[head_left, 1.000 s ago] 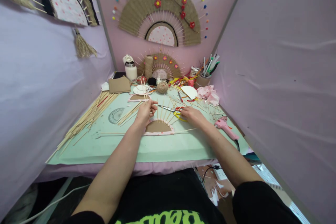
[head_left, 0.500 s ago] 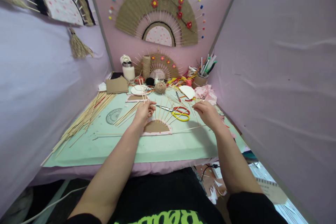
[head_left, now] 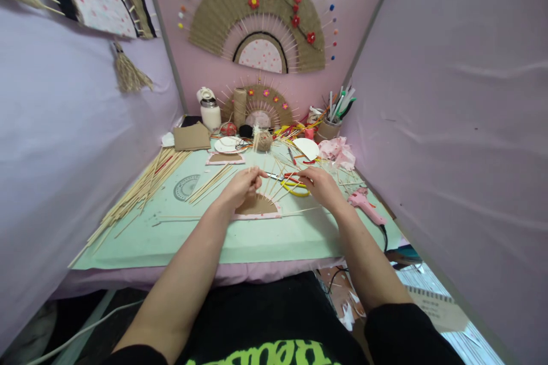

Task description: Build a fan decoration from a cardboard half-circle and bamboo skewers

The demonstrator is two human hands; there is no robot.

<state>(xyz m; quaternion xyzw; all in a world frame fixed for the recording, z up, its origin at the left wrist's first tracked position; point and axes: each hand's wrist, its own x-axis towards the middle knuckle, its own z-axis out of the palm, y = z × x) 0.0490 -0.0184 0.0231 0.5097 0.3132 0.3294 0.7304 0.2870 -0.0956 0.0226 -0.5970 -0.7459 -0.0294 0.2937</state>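
Thin wooden sticks (head_left: 256, 145) rise blurred from my left hand (head_left: 245, 185), whose fingers are closed round them above the left part of a cardboard half-circle (head_left: 258, 206). This half-circle has a pink-and-white edge, and several sticks fan out from it toward the back. My right hand (head_left: 317, 182) is bent over the handles of the scissors (head_left: 295, 187), with its fingertips pressed together; what they hold, if anything, is too small to make out. The scissors' blades point left, toward my left hand.
Long sticks (head_left: 132, 197) lie in a pile at the left, near a protractor (head_left: 186, 187). A pink glue gun (head_left: 367, 207) lies at the right. Behind are a twine ball (head_left: 262, 140), a white bottle (head_left: 210, 114) and a holder with tools (head_left: 329, 128).
My right hand has moved left to the scissors' handles, and the glue gun now shows. My left hand has shifted slightly right, and its sticks have swung to the right.
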